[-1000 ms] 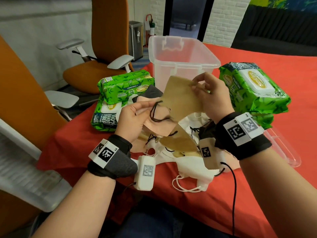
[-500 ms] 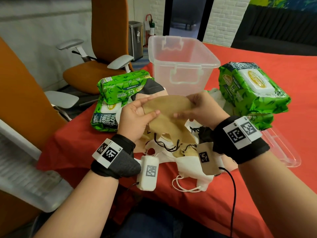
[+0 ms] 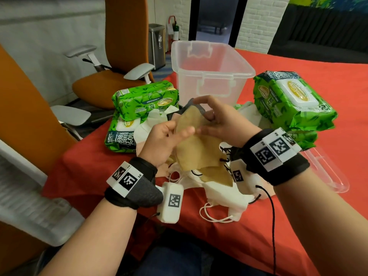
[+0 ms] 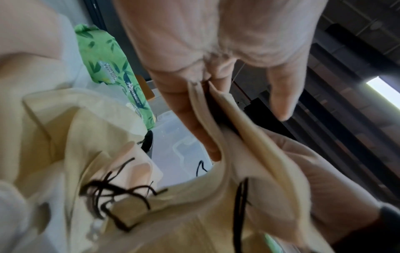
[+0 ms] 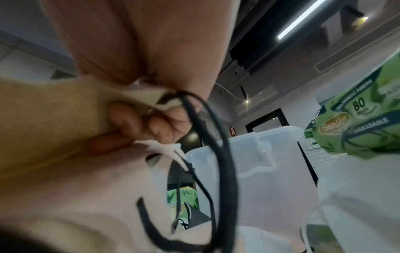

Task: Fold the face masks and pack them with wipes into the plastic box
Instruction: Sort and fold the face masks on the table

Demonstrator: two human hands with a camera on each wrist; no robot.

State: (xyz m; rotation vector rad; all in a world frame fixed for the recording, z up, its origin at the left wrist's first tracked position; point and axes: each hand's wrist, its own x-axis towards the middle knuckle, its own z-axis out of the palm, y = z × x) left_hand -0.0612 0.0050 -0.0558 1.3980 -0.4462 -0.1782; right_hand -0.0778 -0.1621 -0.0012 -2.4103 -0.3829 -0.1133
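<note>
Now, from the head view, the tan mask (image 3: 196, 144) has dropped from chest height a second ago and doubled over, so the fold looks nearly made; left hand (image 3: 165, 140) and right hand (image 3: 221, 122) both pinch it above the mask pile (image 3: 219, 192). Beyond, the plastic box (image 3: 211, 76) stands open between the wipes packs (image 3: 288, 102), with clear room above its rim. The left wrist view shows fingers (image 4: 194, 109) clamping the folded edges. The right wrist view shows fingertips (image 5: 129, 119) pinching the mask's corner with its black ear loop (image 5: 207, 137).

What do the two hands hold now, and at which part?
Both hold one tan face mask: the left hand its left edge, the right hand its upper end, beside the black ear loop.
</note>
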